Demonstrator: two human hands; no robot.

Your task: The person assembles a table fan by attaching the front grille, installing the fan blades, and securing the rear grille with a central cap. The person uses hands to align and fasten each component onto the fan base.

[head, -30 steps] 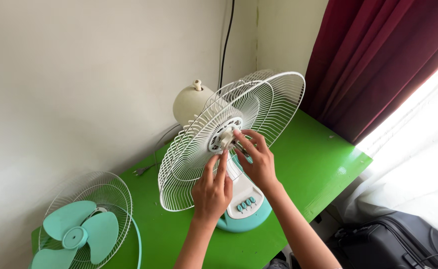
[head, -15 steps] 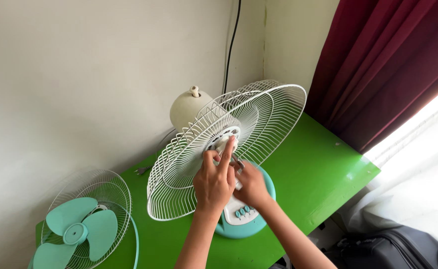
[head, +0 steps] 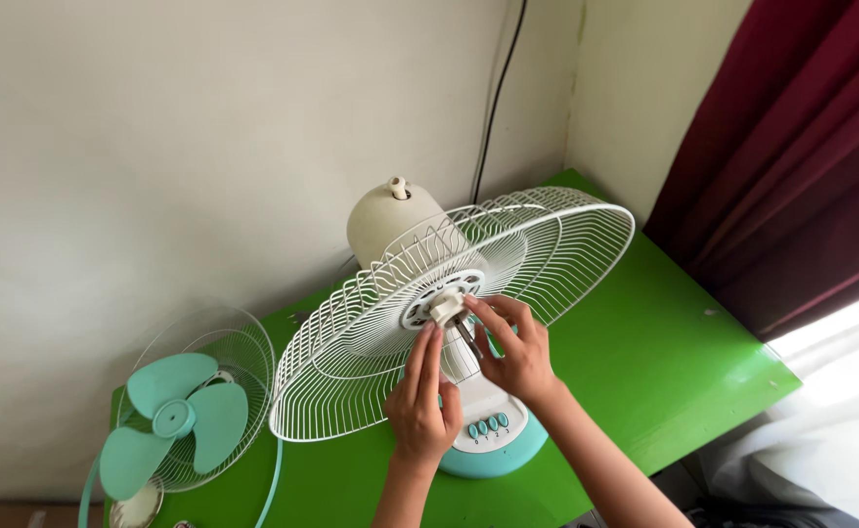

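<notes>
Here both hands meet at the hub of a table fan. The left hand (head: 421,409) reaches up with two fingers pressed against the small white guard nut (head: 446,306) at the centre of the rear wire guard (head: 371,367); it touches the nut rather than closing around anything. The right hand (head: 519,354) comes in from the other side, fingertips pinched at the nut and at the bare motor shaft (head: 465,337) just below it (whether it truly grips the nut or only steadies it, I cannot tell). The guard sits tilted on the cream motor housing (head: 382,220), above the white-and-mint fan base (head: 488,442) with its row of buttons, all on a green table (head: 635,342) pushed into a wall corner.

Judging by this, the step in hand is turning the nut that clamps the rear guard to the motor. The next move would call for a firm pinch on the nut and steady twisting, with the other hand holding the guard so it does not spin.

Well apart, at the table's left end, the mint fan blade (head: 170,420) lies in the front wire guard (head: 216,342). A dark red curtain (head: 801,156) hangs at right.
</notes>
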